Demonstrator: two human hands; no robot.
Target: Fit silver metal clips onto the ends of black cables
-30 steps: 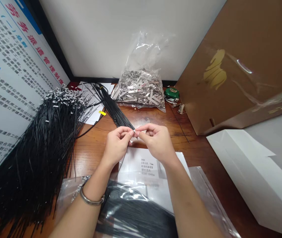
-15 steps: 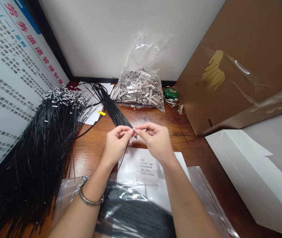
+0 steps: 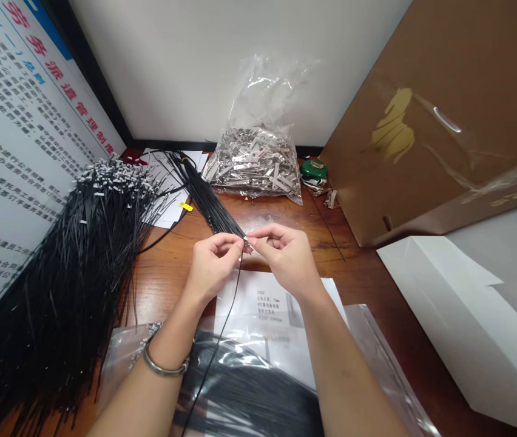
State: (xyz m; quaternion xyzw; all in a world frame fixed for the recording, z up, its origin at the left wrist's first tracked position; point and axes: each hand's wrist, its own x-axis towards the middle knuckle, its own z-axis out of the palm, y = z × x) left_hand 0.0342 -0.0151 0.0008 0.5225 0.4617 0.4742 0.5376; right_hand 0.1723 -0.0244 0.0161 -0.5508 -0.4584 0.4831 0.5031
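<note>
My left hand [image 3: 213, 264] is closed in a pinch on a thin black wire [image 3: 224, 325], which hangs from its fingertips down over the bag below. Opposite it, my right hand [image 3: 288, 258] pinches a small whitish piece [image 3: 246, 240] at the wire's end, too small to make out well. The fingertips of both hands nearly meet. Just behind them lies a tied bundle of black wires [image 3: 213, 206], its near end partly hidden by my fingers. Under my forearms, a clear plastic bag [image 3: 258, 376] of black wires lies over a printed sheet [image 3: 249, 297].
A large heap of black wires with white connectors [image 3: 58, 267] stands at left. Behind are a clear bag of metal strips [image 3: 258, 161], a green tape measure [image 3: 314, 171] and papers [image 3: 167, 212]. A brown box [image 3: 445, 121] and a white box [image 3: 459, 315] flank the right.
The black wire below my left hand has swung out and now hangs in full view across the sheet and bag. Both hands stay nearly in place, still pinching.
</note>
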